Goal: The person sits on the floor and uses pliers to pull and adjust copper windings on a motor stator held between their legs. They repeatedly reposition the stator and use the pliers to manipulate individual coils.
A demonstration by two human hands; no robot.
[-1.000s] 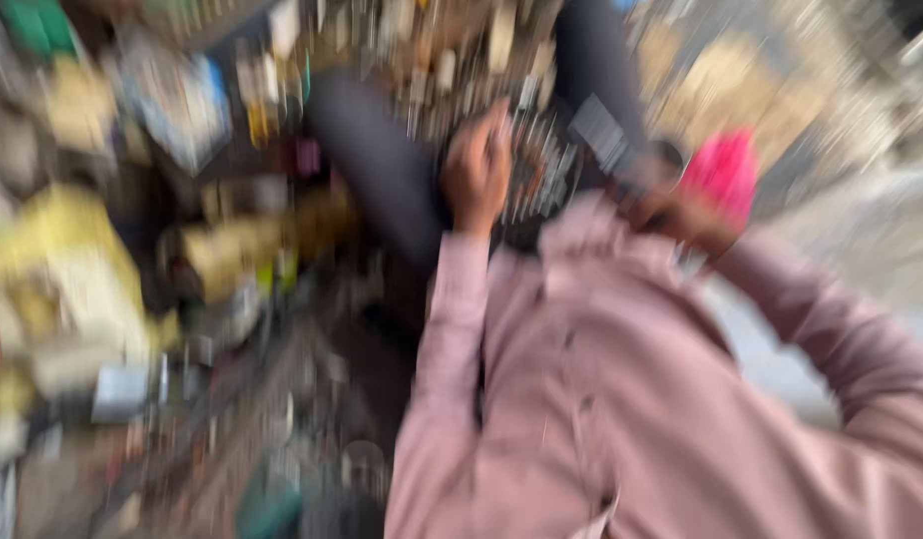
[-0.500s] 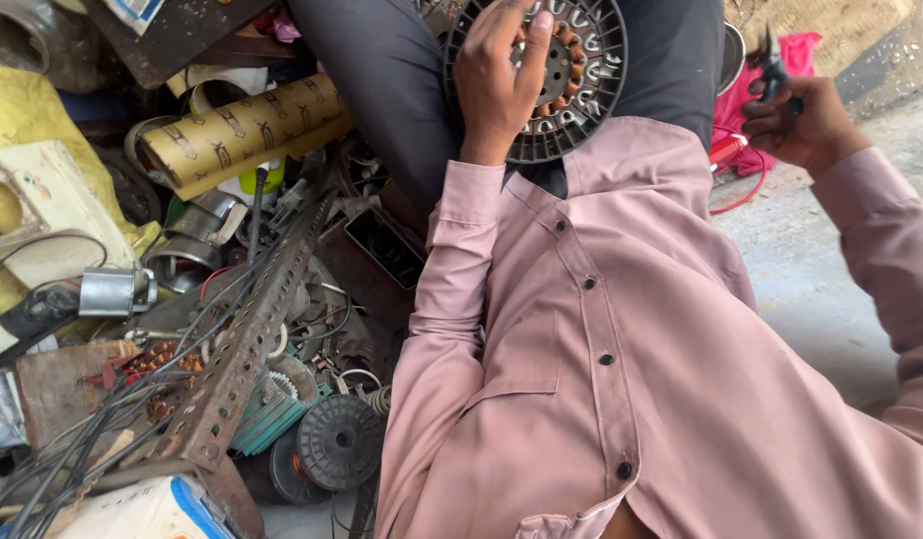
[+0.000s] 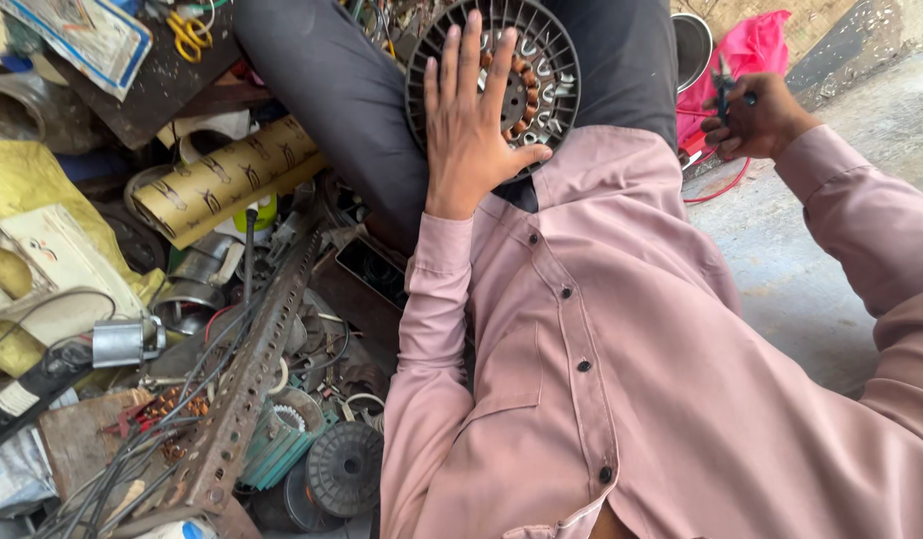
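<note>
The left hand (image 3: 473, 128) lies flat, fingers spread, on a round black motor stator (image 3: 526, 62) with copper windings, which rests in the person's lap against the dark trousers (image 3: 342, 90); the palm covers its lower left part and nothing is clasped. Off to the right, well apart from the stator, the right hand (image 3: 756, 120) is closed around a small dark tool (image 3: 723, 85), just beside a pink cloth (image 3: 746, 45) on the bare concrete floor (image 3: 831, 260). To the left of the flat hand the ground is heaped with scrap: a perforated metal angle bar (image 3: 247, 384), a cardboard roll (image 3: 232, 180), a black fan disc (image 3: 344, 467), wires and yellow bags (image 3: 27, 180).
</note>
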